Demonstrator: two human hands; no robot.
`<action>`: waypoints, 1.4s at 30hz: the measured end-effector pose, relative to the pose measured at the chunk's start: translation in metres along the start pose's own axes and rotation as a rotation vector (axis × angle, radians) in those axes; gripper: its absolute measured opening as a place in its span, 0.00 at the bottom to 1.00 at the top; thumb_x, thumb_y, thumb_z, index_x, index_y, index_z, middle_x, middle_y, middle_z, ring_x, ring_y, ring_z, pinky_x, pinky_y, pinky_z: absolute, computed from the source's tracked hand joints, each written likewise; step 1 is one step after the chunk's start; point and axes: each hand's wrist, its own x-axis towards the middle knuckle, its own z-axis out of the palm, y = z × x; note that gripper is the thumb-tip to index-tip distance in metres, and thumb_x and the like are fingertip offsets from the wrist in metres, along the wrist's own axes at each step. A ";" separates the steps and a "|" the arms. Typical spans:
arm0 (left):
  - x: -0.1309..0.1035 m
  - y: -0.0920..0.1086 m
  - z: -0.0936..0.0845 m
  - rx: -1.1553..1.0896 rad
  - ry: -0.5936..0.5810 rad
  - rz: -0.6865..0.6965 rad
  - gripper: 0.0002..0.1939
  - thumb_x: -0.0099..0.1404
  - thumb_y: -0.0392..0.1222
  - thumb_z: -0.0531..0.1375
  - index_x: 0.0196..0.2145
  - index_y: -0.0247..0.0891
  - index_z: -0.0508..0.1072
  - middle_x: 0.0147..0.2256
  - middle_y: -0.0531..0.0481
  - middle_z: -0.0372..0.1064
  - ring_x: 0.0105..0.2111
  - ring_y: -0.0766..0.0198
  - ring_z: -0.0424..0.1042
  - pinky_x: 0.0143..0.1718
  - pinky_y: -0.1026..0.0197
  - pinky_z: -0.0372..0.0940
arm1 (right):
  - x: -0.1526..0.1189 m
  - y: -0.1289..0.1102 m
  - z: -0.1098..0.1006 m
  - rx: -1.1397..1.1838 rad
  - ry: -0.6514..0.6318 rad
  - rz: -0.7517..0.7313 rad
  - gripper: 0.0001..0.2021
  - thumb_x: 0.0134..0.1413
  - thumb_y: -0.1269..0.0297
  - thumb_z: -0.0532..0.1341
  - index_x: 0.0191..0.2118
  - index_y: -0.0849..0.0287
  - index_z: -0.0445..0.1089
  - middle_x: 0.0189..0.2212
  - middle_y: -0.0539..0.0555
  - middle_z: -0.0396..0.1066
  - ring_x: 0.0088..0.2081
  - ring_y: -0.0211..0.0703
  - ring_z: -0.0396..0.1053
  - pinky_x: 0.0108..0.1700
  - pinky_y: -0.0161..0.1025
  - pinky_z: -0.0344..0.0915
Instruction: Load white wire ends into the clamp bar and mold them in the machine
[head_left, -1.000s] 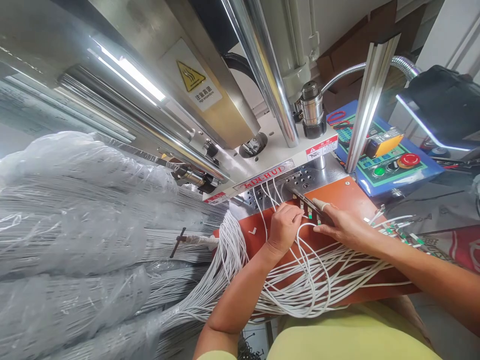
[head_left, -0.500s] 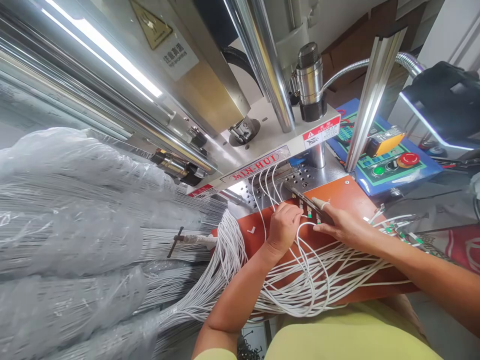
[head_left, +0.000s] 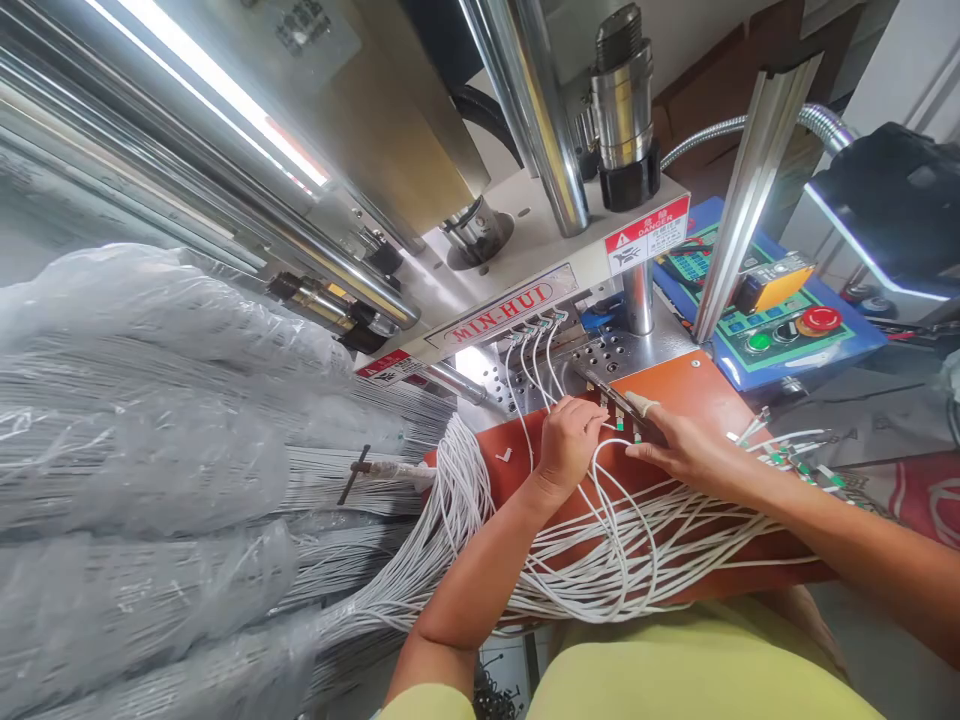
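My left hand [head_left: 571, 440] is sitting curled over the counter [head_left: 701, 390], its fingertips meeting beside a green-tipped connector [head_left: 620, 424] — whether they are pinching its white cable, I cannot tell, since my knuckles are hiding the grip. My right hand [head_left: 675, 442] is grasping the lower end of a dark metal bar [head_left: 616, 400], a finger with a pale covering lying along the far side and the thumb pointing in on the near side. The bar is slanting across the red-brown surface, and the green-tipped connector is sitting along its near edge, between my two hands.

Just beyond, four white cables [head_left: 536, 368] are running in under the press plate [head_left: 517, 255], marked MIN-HUI. Nearer to me, a tangle of loose white cables [head_left: 622, 585] is spreading under my forearms. A small white piece [head_left: 504, 456] is lying left of my left hand. On my right, a blue control box [head_left: 844, 350] is showing a red button [head_left: 819, 319]; on my left, plastic-wrapped bundles [head_left: 142, 490] are lying stacked.
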 end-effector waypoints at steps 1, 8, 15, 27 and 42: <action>0.002 0.001 -0.006 -0.038 -0.008 -0.029 0.05 0.60 0.31 0.63 0.32 0.39 0.77 0.31 0.49 0.76 0.34 0.62 0.72 0.38 0.59 0.68 | 0.000 -0.001 -0.002 0.019 -0.013 -0.012 0.34 0.57 0.51 0.58 0.67 0.54 0.50 0.56 0.57 0.68 0.56 0.54 0.65 0.58 0.51 0.61; -0.019 -0.013 -0.058 -0.178 0.127 -0.452 0.07 0.65 0.38 0.58 0.36 0.37 0.76 0.31 0.49 0.76 0.32 0.65 0.74 0.35 0.63 0.68 | 0.003 -0.007 -0.017 0.108 -0.109 0.002 0.32 0.55 0.45 0.59 0.62 0.53 0.59 0.55 0.53 0.69 0.55 0.55 0.66 0.57 0.47 0.63; -0.043 -0.013 -0.049 -0.493 -0.204 -0.731 0.13 0.63 0.44 0.58 0.39 0.36 0.78 0.31 0.48 0.76 0.20 0.71 0.66 0.21 0.68 0.60 | 0.005 -0.001 -0.015 0.068 -0.110 0.051 0.27 0.54 0.41 0.58 0.51 0.56 0.66 0.45 0.52 0.74 0.48 0.55 0.70 0.48 0.45 0.66; -0.045 -0.013 -0.039 -0.587 0.182 -0.816 0.17 0.59 0.53 0.62 0.35 0.36 0.78 0.31 0.47 0.76 0.28 0.65 0.72 0.27 0.64 0.67 | 0.005 -0.005 -0.015 0.175 -0.148 -0.014 0.33 0.55 0.44 0.59 0.62 0.55 0.58 0.53 0.54 0.70 0.53 0.55 0.66 0.58 0.50 0.60; 0.003 -0.021 -0.062 -0.415 0.107 -0.455 0.12 0.64 0.46 0.61 0.42 0.38 0.75 0.31 0.50 0.76 0.21 0.72 0.67 0.30 0.65 0.64 | 0.004 -0.002 -0.012 0.131 -0.121 0.034 0.28 0.55 0.42 0.58 0.54 0.57 0.64 0.41 0.52 0.73 0.44 0.52 0.69 0.47 0.44 0.65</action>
